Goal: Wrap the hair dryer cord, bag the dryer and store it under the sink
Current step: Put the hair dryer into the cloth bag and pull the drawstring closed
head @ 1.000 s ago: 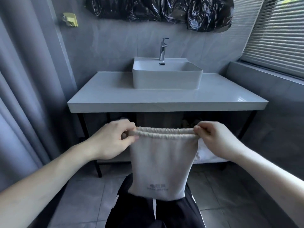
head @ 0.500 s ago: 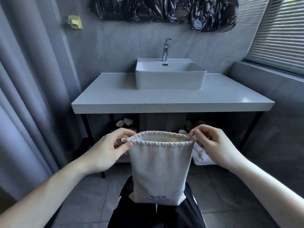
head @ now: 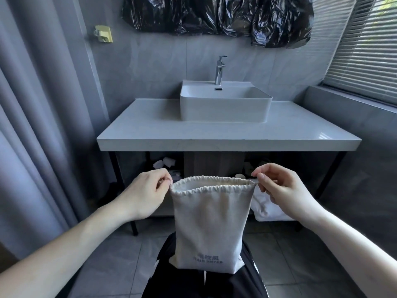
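Nearest the camera, the person's black trousers (head: 214, 284) with a white stripe are filling the bottom of the view, and the lower edge of a cream drawstring bag (head: 209, 229) is hanging just in front of them. The bag is printed with grey lettering near its bottom that reads HAIR DRYER. It is hanging upright with its gathered mouth partly open; what is inside the bag cannot be told.

The left hand (head: 144, 194) is pinching the left corner of the bag's mouth between thumb and curled fingers. The right hand (head: 281, 190) is pinching the right corner with thumb and forefinger, the other fingers loosely bent. Both bare forearms are reaching in from the lower corners, and the two hands are holding the bag up between them.

Behind the bag, a white cloth (head: 266, 209) is lying on the low shelf under the counter, just right of the bag, and small white rolls (head: 165, 163) are sitting in the shadow to the left. Above them, the pale counter (head: 150, 130) is carrying a white basin (head: 223, 108) with a chrome tap (head: 219, 69) standing at its back edge. Farther off, black plastic sheeting (head: 217, 16) is hanging across the grey tiled wall, a small yellow fitting (head: 104, 33) is sitting on the wall at upper left, a grey curtain (head: 32, 125) is hanging at the left, and window blinds (head: 365, 46) are showing at the right.
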Motion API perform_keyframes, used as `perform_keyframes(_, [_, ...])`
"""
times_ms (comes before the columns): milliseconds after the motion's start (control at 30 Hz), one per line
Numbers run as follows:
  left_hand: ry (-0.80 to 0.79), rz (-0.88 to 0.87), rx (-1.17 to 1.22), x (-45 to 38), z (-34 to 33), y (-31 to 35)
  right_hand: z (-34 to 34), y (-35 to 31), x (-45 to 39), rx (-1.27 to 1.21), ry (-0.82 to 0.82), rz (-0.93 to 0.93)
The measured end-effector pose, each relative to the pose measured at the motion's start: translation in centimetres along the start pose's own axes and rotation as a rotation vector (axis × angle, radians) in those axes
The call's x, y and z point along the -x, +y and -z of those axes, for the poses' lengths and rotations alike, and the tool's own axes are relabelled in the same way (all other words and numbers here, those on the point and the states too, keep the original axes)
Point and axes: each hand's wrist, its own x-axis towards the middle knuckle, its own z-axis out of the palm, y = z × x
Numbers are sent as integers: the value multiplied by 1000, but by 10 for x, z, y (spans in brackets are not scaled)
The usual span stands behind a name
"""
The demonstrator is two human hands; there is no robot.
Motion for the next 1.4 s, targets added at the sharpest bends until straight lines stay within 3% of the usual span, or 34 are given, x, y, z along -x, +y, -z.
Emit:
perform_keyframes(167, [53,-35,-123,-5,7,-4,11,7,-9,-11,119,17])
perform_keyframes(600, [170,-46,-134,3,35,-27,45,43,1,164,387,-18])
perform_keyframes(667, [146,-44,-32,6,34,-21,44,49,6,266,349,-39])
perform_keyframes(800, [-12,71,483,8,35,7,32,54,8,441,154,-132])
perform_keyframes(900, [-35,80,689,7,39,29,16,46,0,546,42,-172])
perform_keyframes(1067, [-4,83,798,4,45,47,-18,16,-6,596,-54,43])
perform_keyframes(1233, [41,123,811,3,46,40,-45,-17,5,403,-213,106])
perform_keyframes(1400, [71,178,850,0,45,29,-52,-11,0,758,-181,184])
